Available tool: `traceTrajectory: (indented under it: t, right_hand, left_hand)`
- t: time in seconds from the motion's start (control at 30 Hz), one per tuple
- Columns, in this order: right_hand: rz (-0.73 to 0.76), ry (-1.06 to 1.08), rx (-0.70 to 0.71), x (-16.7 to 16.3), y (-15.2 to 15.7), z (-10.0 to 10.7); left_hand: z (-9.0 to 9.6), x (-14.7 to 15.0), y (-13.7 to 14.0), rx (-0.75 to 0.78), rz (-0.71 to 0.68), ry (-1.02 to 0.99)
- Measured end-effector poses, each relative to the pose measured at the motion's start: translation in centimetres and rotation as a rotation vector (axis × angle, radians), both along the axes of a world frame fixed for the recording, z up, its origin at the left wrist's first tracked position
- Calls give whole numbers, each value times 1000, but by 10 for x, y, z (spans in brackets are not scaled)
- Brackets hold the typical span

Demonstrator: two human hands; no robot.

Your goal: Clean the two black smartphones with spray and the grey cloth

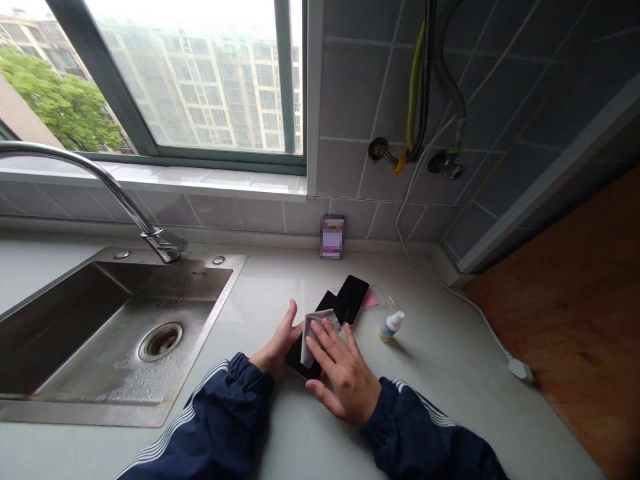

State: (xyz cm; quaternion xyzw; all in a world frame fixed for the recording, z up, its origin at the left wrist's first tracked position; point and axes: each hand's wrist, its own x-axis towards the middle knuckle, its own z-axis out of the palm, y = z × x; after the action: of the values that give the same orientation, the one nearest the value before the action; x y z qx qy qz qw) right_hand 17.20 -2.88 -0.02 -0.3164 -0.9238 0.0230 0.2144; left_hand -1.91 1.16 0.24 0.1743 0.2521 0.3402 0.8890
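My left hand (280, 348) grips a dark smartphone (297, 358) by its left side, thumb raised and the other fingers hidden beneath it. A thin grey cloth (311, 328) lies folded over the screen. Spread on top of it, the fingers of my right hand (343, 377) press the cloth flat against the glass. Just behind, a second black phone (354, 297) rests on the counter, partly covered by the cloth and the first phone. To the right of my right hand stands a small spray bottle (391, 326) with a white top.
Something pink (370, 298) pokes out beside the second phone. A blurred upright device (333, 237) leans on the tiled wall. At left is a steel sink (200, 373) with a curved faucet (117, 190). A white cable (450, 291) runs down to a plug (520, 369) near the wooden panel (565, 313).
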Motion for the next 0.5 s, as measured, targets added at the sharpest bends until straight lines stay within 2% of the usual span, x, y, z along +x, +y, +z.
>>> traceTrajectory:
  t: [0.07, 0.13, 0.23, 0.33, 0.5]
  right_hand:
    - [67, -18, 2, -2, -7, 3]
    - [115, -33, 4, -2, -11, 7]
    - [163, -47, -4, 0, -15, 13]
    - [201, -57, -18, 0, -17, 17]
    - [219, -46, -15, -2, -17, 16]
  left_hand:
    - [-1, 3, -3, -79, -44, 35]
    - [-1, 6, -5, -95, -65, 15]
    - [1, 8, -6, -58, -72, -23]
    - [2, 7, -2, 20, -16, -49]
    - [3, 7, -1, 65, -1, -74]
